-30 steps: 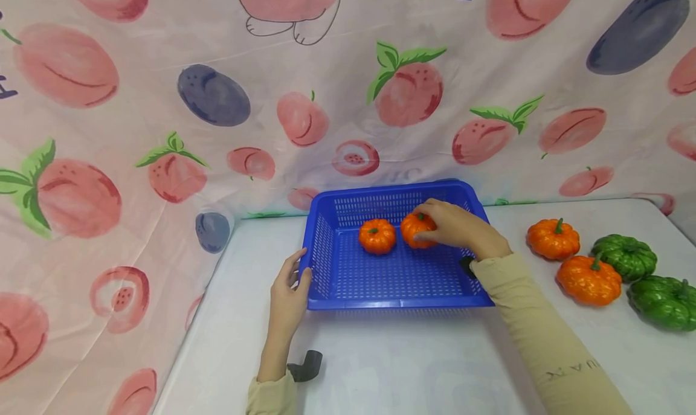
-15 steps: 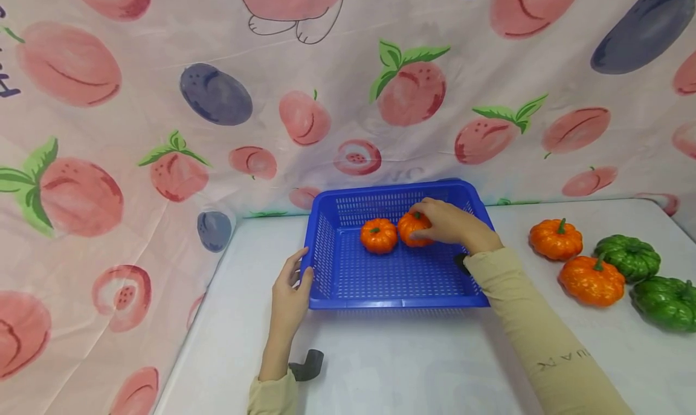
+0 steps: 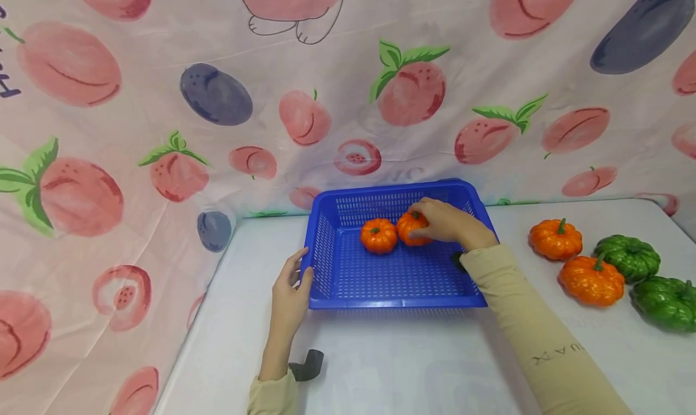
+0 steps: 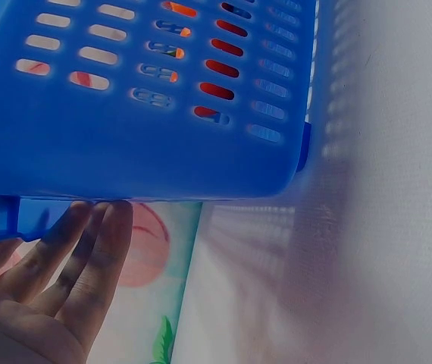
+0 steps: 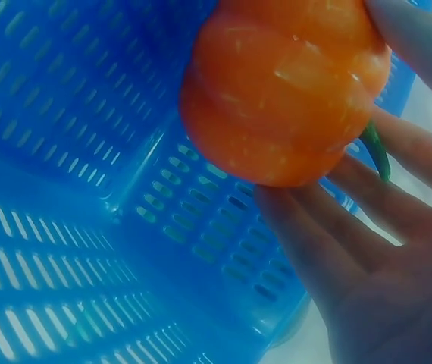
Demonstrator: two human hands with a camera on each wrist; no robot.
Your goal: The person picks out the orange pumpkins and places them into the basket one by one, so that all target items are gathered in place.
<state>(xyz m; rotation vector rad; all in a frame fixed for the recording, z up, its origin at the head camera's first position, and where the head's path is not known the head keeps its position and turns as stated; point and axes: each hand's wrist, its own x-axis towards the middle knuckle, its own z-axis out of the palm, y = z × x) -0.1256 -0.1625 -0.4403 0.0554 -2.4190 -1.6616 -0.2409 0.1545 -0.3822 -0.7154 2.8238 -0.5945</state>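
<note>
In the head view, a blue plastic basket (image 3: 397,303) stands on the white table against the cloth. My left hand (image 3: 290,300) touches its left side; the left wrist view shows straight fingers (image 4: 98,258) against the outer wall. Inside the basket, my right hand (image 3: 443,218) holds a small orange pumpkin (image 3: 411,229) between thumb and fingers. This pumpkin (image 5: 284,91) has a green stem pointing toward the palm in the right wrist view. Just left of it, another orange pumpkin (image 3: 378,236) sits on the basket floor.
Right of the basket, two orange pumpkins (image 3: 554,240) and two green pumpkins (image 3: 628,258) rest on the table (image 3: 380,366). Fruit-printed cloth (image 3: 348,95) hangs behind and along the left. A black piece (image 3: 309,365) sits at my left wrist.
My right hand has shifted slightly left with its pumpkin, bringing it right up beside the other pumpkin in the basket. The left hand stays at the basket's side.
</note>
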